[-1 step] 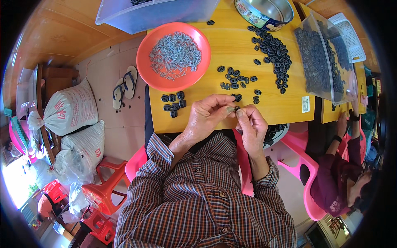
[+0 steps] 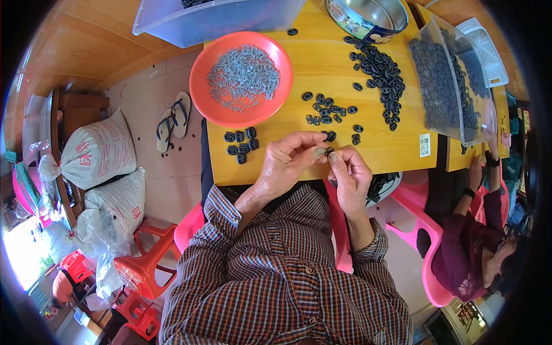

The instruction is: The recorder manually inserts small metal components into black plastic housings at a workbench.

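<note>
My left hand and my right hand meet over the near edge of the yellow table. Thumb and fingers of both pinch one small black oval plastic piece, partly hidden by the fingertips. Just beyond lie several similar loose black two-holed pieces. Left of my left hand sits a small group of black pieces, close together. Further up, a red bowl holds many small grey screw-like pins.
A large heap of black pieces spreads toward a round tin. Clear plastic bins stand at the back left and right, the right one holding black pieces. Another person sits at the right. White sacks stand on the floor.
</note>
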Demonstrator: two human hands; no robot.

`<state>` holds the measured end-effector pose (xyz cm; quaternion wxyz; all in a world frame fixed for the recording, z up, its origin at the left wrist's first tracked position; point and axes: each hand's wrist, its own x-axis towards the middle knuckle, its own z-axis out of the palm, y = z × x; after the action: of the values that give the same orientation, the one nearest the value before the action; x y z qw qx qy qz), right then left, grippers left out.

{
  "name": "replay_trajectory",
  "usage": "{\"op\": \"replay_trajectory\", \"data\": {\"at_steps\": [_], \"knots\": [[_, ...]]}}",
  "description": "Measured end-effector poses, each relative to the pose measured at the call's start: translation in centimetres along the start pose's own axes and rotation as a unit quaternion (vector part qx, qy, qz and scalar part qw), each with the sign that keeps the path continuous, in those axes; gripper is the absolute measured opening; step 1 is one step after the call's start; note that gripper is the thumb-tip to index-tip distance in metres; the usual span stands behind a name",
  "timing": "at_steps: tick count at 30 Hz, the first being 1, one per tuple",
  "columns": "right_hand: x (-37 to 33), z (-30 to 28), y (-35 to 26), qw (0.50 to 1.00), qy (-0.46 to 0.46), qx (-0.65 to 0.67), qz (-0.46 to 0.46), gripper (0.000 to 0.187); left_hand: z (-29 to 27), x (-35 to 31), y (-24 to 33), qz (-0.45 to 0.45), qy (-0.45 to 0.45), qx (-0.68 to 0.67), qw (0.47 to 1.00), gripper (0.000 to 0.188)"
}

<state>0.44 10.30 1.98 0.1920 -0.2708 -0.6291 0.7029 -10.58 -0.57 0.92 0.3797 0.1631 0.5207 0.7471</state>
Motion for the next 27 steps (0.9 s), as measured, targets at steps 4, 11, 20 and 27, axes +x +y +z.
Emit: {"op": "replay_trajectory", "data": {"at_steps": [4,11,20,27], "knots": [[0.2,-0.3,0.6,1.0,0.004,0.005,-0.018,0.008,-0.5,0.1,-0.3,-0.001,0.0,0.083,0.997,0.017],[0.2,-0.2,0.5,1.0,-0.008,-0.021,-0.014,0.006,-0.4,0.1,-0.6,-0.014,0.004,0.13,0.991,0.013],[0.3,-0.4,0.9,0.994,-0.02,-0.097,-0.053,0.007,-0.6,0.1,-1.0,-0.006,0.016,0.16,0.987,0.011],[0.1,-0.3,0.2,0.997,-0.022,-0.068,0.016,0.008,-0.5,0.2,-1.1,0.011,0.014,0.196,0.98,0.006]]}}
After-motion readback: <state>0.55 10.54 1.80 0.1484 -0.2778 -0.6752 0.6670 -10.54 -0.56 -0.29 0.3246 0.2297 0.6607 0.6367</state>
